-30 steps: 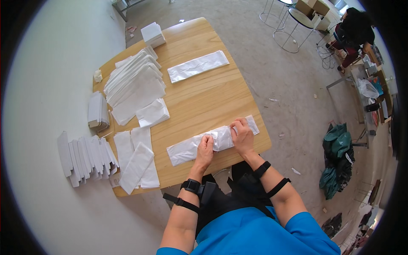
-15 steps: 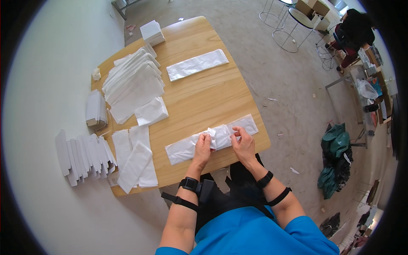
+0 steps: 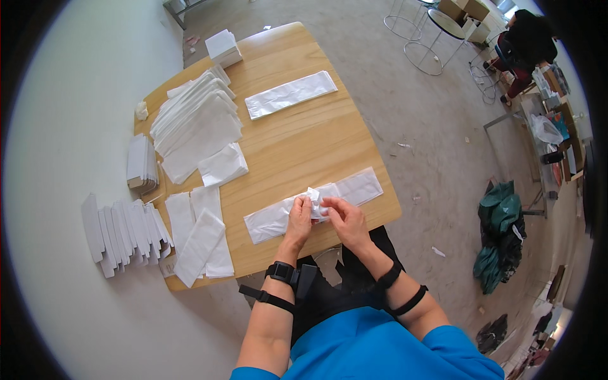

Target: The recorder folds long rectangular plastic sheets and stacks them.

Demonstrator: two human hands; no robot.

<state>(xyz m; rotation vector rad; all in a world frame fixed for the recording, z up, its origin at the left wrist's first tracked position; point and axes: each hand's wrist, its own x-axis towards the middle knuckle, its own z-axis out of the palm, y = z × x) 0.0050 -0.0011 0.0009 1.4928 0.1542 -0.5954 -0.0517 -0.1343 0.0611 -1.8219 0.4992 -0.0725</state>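
A long, flat, white plastic bag (image 3: 266,223) lies across the near edge of the table in front of me, its clearer part (image 3: 360,187) stretching to the right. Over its middle, my left hand (image 3: 299,220) is closed, pinching a crumpled bit of white plastic film (image 3: 313,195) that stands up between thumb and fingers. My right hand (image 3: 347,223) is just right of it, fingers bent and slightly apart, fingertips at the film's edge. Whether they touch it I cannot make out.
Another folded plastic bag stack (image 3: 291,95) lies farther back. On the left are fanned white sheets (image 3: 199,123), loose white pieces (image 3: 201,247), folded white cartons (image 3: 123,234) and white box stacks (image 3: 142,161). A seated person (image 3: 529,47) is at the far right; dark green bags (image 3: 497,234) lie on the floor.
My right hand has moved left from above the clearer part of the bag to the crumpled film by my left hand. My left hand has stayed in nearly the same place.
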